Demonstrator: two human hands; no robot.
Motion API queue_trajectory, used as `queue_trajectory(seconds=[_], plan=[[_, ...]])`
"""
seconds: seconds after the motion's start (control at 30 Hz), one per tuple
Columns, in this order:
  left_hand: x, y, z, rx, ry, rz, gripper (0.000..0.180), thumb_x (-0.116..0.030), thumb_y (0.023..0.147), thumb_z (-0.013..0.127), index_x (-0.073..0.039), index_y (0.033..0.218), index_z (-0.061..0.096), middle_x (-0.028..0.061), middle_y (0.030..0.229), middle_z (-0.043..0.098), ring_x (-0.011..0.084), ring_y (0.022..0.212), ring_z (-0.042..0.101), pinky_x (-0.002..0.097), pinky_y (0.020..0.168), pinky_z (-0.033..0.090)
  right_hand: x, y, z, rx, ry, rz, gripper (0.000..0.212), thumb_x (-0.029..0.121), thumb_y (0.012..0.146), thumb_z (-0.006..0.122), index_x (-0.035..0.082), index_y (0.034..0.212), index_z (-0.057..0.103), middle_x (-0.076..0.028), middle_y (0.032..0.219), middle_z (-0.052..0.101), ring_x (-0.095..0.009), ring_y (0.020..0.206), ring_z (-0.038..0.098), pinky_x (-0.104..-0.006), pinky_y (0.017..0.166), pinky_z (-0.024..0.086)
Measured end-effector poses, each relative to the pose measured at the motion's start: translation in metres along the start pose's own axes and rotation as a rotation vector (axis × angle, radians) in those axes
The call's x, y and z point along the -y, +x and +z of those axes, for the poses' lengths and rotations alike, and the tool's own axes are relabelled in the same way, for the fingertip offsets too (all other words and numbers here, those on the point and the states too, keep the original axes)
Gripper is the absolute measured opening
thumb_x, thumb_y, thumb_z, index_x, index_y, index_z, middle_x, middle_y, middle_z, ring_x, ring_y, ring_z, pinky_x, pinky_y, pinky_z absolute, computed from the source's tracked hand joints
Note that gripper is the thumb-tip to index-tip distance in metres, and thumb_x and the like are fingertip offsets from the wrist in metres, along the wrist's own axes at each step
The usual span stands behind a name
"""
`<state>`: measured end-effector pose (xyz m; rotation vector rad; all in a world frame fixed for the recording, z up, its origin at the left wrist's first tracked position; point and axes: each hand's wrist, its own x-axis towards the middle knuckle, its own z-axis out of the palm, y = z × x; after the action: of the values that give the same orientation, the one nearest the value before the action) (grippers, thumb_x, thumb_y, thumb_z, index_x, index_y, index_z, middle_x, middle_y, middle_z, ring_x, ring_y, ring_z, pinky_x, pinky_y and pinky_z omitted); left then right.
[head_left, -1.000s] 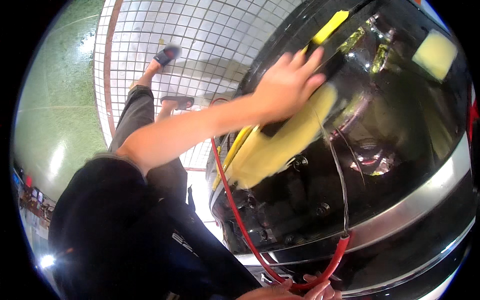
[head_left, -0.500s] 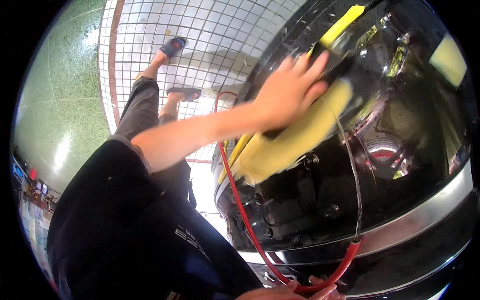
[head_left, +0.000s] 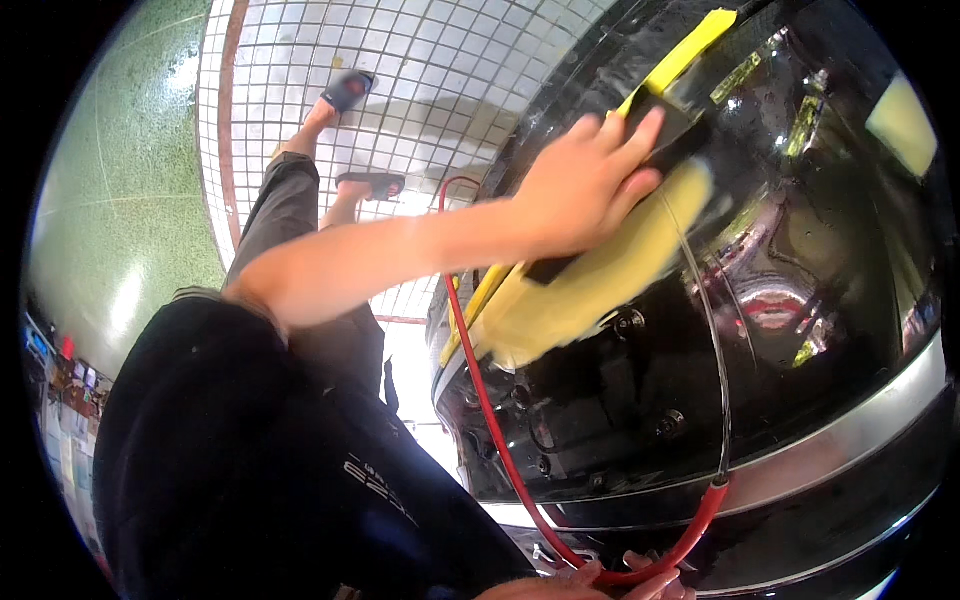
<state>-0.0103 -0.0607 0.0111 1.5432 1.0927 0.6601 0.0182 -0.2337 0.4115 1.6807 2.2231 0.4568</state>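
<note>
My left hand [head_left: 590, 190] lies over a long black sanding block [head_left: 672, 130], fingers closed over its upper side. The block rests on a glossy black car panel [head_left: 780, 400], across a smooth yellow filler patch [head_left: 590, 290]. At the lower edge, my right hand [head_left: 640, 585] grips a red hose [head_left: 498, 440], its fingers partly cut off by the frame. From the hose's end a thin stream of water [head_left: 716, 360] runs up to the filler beside the block.
Yellow tape [head_left: 690, 60] follows the panel's far edge. Another pale yellow patch [head_left: 902, 125] is at the far right. A silver trim strip [head_left: 850, 430] crosses the lower panel. White tiled floor [head_left: 420, 60] meets a green floor [head_left: 130, 190] on the left. My sandals [head_left: 372, 187] stand on the tiles.
The panel, hose and right hand appear slightly further right in the picture. My left hand stays on the block and looks less blurred. Water still flows from the hose.
</note>
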Motion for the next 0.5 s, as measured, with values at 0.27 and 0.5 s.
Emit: queue_trajectory(seconds=[0.27,0.5], plan=[[-0.005,-0.034,-0.001,0.044,-0.003,0.049,0.068,-0.025,0.1,0.065,-0.004,0.159,0.04,0.029,0.132,0.059,0.0425,0.101,0.057,0.0479,0.095,0.05,0.007,0.0,-0.006,0.001,-0.022,0.005,0.062,0.046,0.082,0.078,-0.006,0.113,0.065,-0.004,0.068,0.056,-0.019,0.052,0.051,-0.0385,0.067,0.042],[-0.002,0.06,0.003,-0.133,0.011,0.066,0.055,-0.028,0.105,0.056,-0.003,0.152,0.047,0.0247,0.119,0.064,0.0412,0.098,0.058,0.0471,0.09,0.05,0.001,0.001,-0.004,0.002,0.003,-0.029,0.06,0.047,0.081,0.078,-0.005,0.11,0.066,-0.003,0.066,0.054,-0.018,0.051,0.05,-0.0382,0.067,0.042]])
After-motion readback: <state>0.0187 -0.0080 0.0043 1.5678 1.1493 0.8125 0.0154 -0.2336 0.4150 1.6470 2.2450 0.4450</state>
